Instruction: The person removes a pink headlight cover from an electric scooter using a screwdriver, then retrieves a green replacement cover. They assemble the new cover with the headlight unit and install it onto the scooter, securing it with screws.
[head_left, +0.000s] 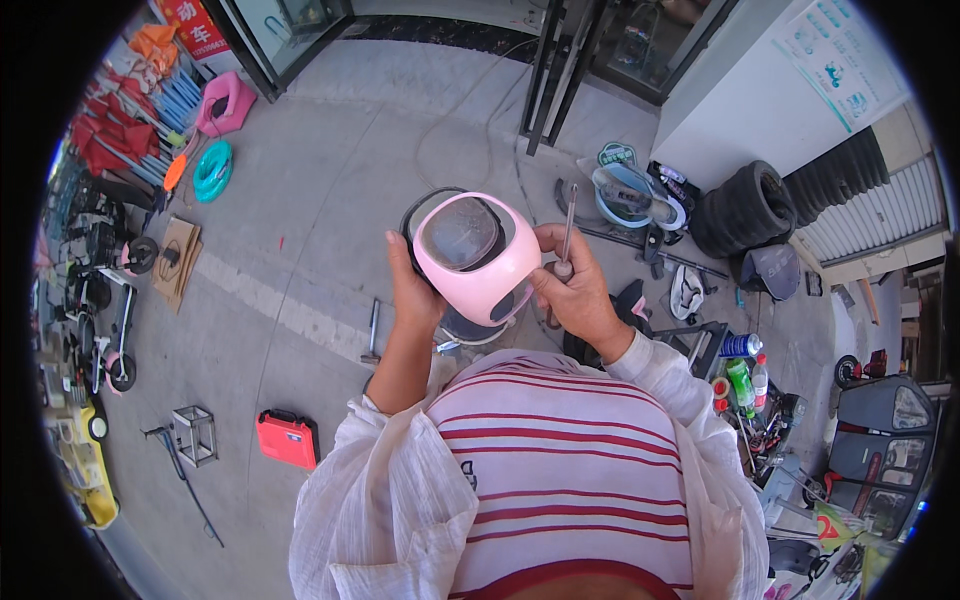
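Tyres (748, 205) and a red case (288, 438) lay on the pavement. The left hand (412, 290) gripped a pink headlight housing (478, 256) at chest height; the right hand (575, 290) pinched a screwdriver (567, 232) beside it.

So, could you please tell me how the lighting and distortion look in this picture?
Head view: bright, even daylight on the pavement; faint glare on the pink headlight housing between left hand and right hand; fisheye bends the door frames; black vignette at the rim.

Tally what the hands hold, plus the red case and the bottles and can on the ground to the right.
Pink headlight housing: 1
Screwdriver: 1
Red case: 1
Bottles: 2
Can: 1
Total: 6
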